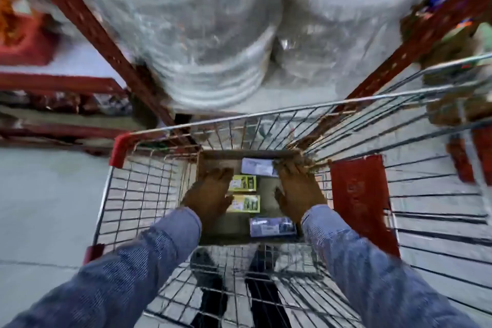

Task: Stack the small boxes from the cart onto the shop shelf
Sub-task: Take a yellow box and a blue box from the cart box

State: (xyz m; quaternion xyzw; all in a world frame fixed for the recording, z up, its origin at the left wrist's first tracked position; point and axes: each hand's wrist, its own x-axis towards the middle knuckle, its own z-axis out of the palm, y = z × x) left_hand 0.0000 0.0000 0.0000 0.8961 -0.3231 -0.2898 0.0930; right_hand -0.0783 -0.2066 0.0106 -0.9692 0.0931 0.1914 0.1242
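Small boxes lie flat on the bottom of a brown cardboard carton (213,238) that sits inside my wire shopping cart with red plastic corners (121,150). Two are yellow-green cardboard boxes, one (243,183) toward the far side and the other (246,203) just nearer to me, lying side by side. Two more are pale grey-blue boxes, one (257,167) against the carton's far wall and one (272,226) close to its near wall. Both my arms, in blue denim sleeves, reach down into the carton. My left hand (210,194) is palm down, its fingers (217,173) held fairly close together, overlapping the left ends of the two yellow-green boxes; I cannot tell whether it grips either one or only rests there. My right hand (299,194) is also palm down, beside the carton's right wall, its fingers (288,168) spread a little with the tips at the right end of the far grey-blue box; whether they touch it is too blurred to say. Beyond the cart stands the shop shelf with red perforated metal uprights (87,21), loaded with large bundles in clear plastic wrap (202,34). Grey floor (40,194) lies to my left.
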